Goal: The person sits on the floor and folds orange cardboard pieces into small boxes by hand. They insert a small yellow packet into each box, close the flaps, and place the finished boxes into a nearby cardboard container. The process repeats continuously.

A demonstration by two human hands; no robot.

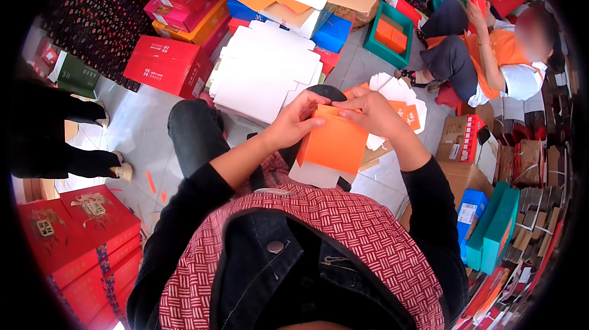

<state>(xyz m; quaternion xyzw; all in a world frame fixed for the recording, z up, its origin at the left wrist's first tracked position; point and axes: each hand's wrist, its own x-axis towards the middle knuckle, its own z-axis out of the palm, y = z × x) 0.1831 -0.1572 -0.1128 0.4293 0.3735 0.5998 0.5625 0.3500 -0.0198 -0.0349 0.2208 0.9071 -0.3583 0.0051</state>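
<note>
An orange carton (334,143), partly folded, is held over my lap, and its white inner flap (314,173) hangs open toward me. My left hand (296,118) grips its upper left edge, thumb on the orange face. The fingers of my right hand (370,112) pinch the top edge on the other side. Beyond my left hand lies a stack of flat white carton blanks (264,72). To the right of my right hand are more orange and white blanks (405,106), loosely piled.
Red gift boxes (92,238) are stacked at the lower left, near a standing person's legs (92,139). A seated co-worker (491,54) holds a red and white piece at the upper right. Teal boxes (497,225) and bundled cardboard (540,225) line the right side.
</note>
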